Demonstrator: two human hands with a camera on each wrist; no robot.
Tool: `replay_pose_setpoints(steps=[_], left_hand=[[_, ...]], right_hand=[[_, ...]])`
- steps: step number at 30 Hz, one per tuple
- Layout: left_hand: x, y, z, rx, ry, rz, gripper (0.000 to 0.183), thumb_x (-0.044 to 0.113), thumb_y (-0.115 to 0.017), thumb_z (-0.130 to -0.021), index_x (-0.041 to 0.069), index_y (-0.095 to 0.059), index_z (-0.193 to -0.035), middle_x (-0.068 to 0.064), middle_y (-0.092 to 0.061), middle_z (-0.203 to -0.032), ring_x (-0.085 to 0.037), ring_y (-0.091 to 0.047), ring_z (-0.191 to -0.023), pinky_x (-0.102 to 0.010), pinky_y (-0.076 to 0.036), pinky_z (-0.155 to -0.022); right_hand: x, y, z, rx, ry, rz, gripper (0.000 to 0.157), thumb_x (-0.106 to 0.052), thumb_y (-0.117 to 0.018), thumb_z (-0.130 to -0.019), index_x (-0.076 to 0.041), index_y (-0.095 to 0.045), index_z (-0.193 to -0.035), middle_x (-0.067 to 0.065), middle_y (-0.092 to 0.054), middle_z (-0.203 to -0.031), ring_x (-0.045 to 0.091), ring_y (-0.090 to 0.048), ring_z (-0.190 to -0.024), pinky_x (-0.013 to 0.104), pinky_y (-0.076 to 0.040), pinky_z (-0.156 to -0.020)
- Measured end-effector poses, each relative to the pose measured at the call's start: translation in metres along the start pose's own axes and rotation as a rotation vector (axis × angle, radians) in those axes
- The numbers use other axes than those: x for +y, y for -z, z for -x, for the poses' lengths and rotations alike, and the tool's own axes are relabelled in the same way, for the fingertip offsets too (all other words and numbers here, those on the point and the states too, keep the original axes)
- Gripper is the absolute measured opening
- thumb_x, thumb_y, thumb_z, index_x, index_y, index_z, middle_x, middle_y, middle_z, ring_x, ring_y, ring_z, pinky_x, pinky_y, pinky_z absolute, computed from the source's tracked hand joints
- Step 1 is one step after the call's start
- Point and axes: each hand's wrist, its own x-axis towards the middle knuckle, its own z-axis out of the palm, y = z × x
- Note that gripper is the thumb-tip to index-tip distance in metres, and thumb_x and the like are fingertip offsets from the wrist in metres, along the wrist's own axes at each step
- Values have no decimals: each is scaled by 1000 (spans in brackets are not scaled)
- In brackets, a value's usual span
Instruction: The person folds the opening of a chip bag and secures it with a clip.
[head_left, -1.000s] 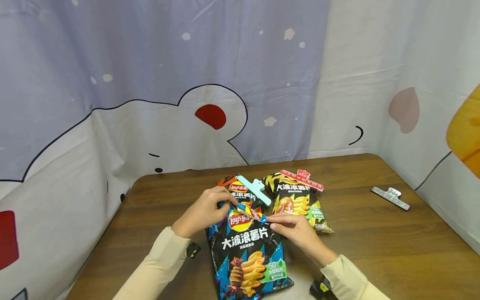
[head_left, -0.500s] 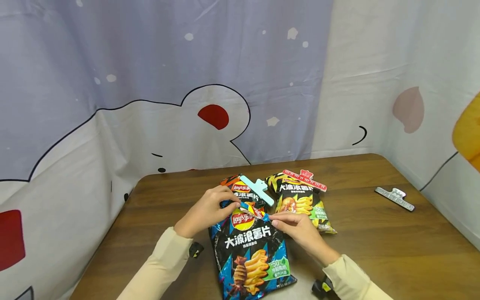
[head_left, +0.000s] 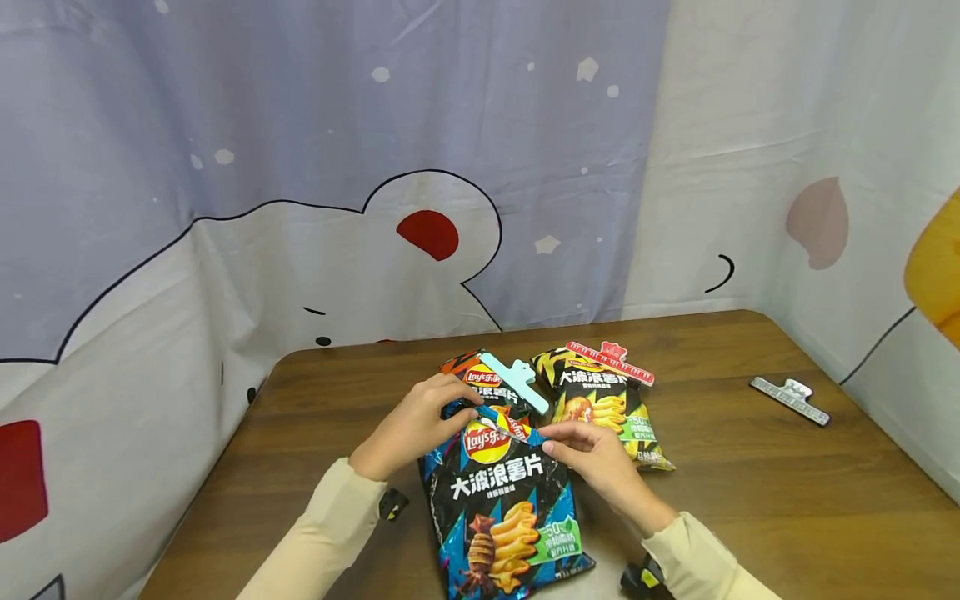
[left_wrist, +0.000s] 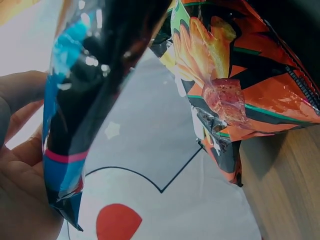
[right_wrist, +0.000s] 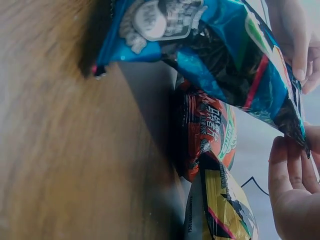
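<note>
A blue-and-black bag of potato chips lies in front of me in the head view, its top edge folded down in a narrow strip. At the left end of the fold, my left hand pinches the bag between thumb and fingers. My right hand pinches the right end. The left wrist view has the bag's side beside the left hand. From the right wrist, the bag's back shows, raised at its top, with the right hand's fingers at the edge.
Behind it, an orange-and-black chip bag wears a pale blue clip. To its right lies a yellow-and-black chip bag with a red clip. A silver-grey clip lies far right on the wooden table.
The head view has shifted slightly, so everything sits a little further right. Both hands keep their hold on the folded top of the blue bag, nearly still.
</note>
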Motion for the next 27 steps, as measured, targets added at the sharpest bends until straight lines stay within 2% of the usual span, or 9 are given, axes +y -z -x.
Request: replay_pose_setpoints(steps=[4, 14, 27], left_hand=[[1, -1, 0, -1, 18, -17, 22, 16, -69, -89, 9, -70, -110, -2, -67, -106, -15, -61, -99, -31, -54, -83], [2, -4, 0, 9, 18, -36, 19, 16, -68, -90, 12, -71, -108, 1, -66, -103, -11, -57, -90, -26, -51, -74], [1, -8, 0, 42, -8, -40, 16, 14, -68, -89, 10, -72, -105, 1, -66, -99, -12, -56, -87, -27, -50, -73]], right_hand=[[0, 0, 1, 14, -24, 7, 30, -14, -73, -84, 1, -69, -111, 21, -68, -111, 6, -66, -90, 22, -52, -82], [0, 1, 3, 16, -55, 31, 32, -17, -74, -84, -2, -70, -111, 16, -68, -116, 7, -66, -93, 21, -51, -83], [-4, 7, 5, -22, -44, 77, 34, -21, -72, -86, -2, -69, -114, 15, -67, -119, 7, -66, -96, 20, -51, -84]])
